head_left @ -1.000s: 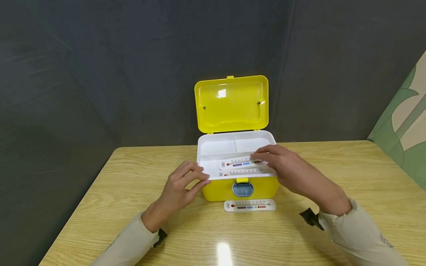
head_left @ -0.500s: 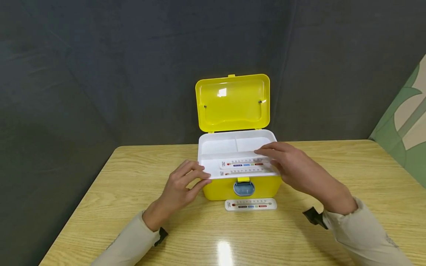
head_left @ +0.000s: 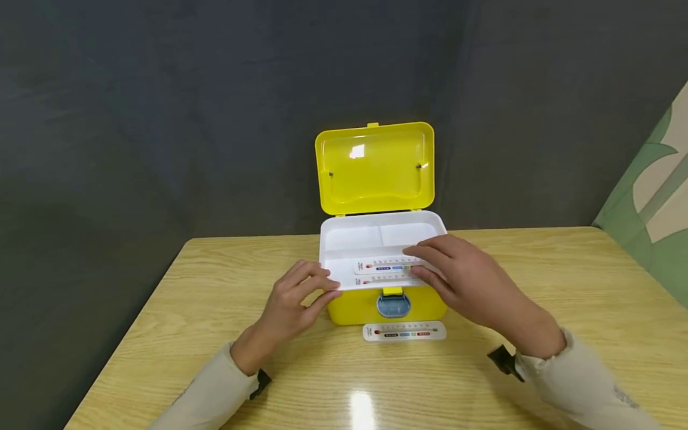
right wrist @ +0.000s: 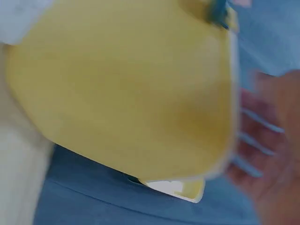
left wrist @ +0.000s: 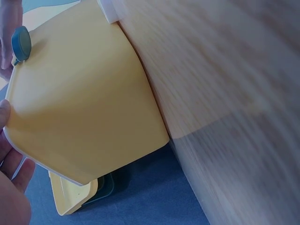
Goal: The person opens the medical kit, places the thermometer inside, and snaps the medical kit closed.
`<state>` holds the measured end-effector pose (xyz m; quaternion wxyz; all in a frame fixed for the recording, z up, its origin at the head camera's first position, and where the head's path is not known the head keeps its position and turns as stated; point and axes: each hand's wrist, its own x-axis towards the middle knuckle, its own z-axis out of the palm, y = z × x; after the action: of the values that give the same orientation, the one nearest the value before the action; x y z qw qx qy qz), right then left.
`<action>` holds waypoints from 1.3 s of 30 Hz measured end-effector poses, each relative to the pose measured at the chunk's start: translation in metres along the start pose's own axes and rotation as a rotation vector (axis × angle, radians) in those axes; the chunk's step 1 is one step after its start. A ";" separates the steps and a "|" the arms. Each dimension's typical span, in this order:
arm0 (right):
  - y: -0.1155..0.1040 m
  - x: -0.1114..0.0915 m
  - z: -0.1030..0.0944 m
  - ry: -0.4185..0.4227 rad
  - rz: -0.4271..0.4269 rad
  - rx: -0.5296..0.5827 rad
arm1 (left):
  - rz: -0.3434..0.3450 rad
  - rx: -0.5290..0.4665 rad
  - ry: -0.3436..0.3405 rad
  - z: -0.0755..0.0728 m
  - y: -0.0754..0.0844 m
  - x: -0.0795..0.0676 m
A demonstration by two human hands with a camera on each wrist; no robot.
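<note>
My left hand (head_left: 295, 298) holds the front left corner of a yellow plastic storage box (head_left: 352, 308). Its thumb (left wrist: 3, 112) touches the outer front wall, with the other fingers around the corner. A white tray (head_left: 344, 236) fills the top of the box. In its front compartment lie two white strip thermometers, the rear thermometer (head_left: 384, 264) and the front thermometer (head_left: 384, 279). Over their right ends hovers my right hand (head_left: 473, 280), thumb and fingers spread apart; whether it touches them is unclear. A third thermometer (head_left: 404, 331) lies on the table before the box.
The yellow lid (head_left: 376, 164) stands raised at the back. A grey-blue latch (head_left: 393, 306) hangs on the box front. The wooden table (head_left: 242, 370) meets a dark cloth backdrop (head_left: 242, 119). A divider splits the tray's rear section.
The rear thermometer, tilted under my right fingers a second ago, now lies flatter in the tray. My right thumb has moved left across it. My left hand stays at the corner.
</note>
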<state>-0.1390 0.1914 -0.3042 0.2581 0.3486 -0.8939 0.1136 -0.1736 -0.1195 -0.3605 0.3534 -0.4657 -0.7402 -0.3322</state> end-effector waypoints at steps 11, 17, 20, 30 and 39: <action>-0.006 -0.033 0.037 0.381 -0.479 0.028 | 0.003 0.005 0.008 0.003 0.000 -0.002; -0.009 -0.042 0.042 0.286 -0.493 -0.023 | -0.003 0.002 -0.001 0.005 0.000 -0.002; -0.010 -0.042 0.042 0.273 -0.505 -0.034 | -0.011 0.005 -0.005 0.005 0.000 -0.002; -0.010 -0.045 0.038 0.258 -0.571 -0.051 | -0.015 0.008 -0.001 0.004 0.001 -0.002; -0.008 -0.056 0.041 -0.054 -0.463 -0.109 | -0.014 0.004 -0.003 0.003 0.000 -0.001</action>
<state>-0.1147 0.2017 -0.3690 0.2716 0.5328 -0.8015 -0.0067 -0.1743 -0.1174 -0.3629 0.3509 -0.4603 -0.7445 -0.3327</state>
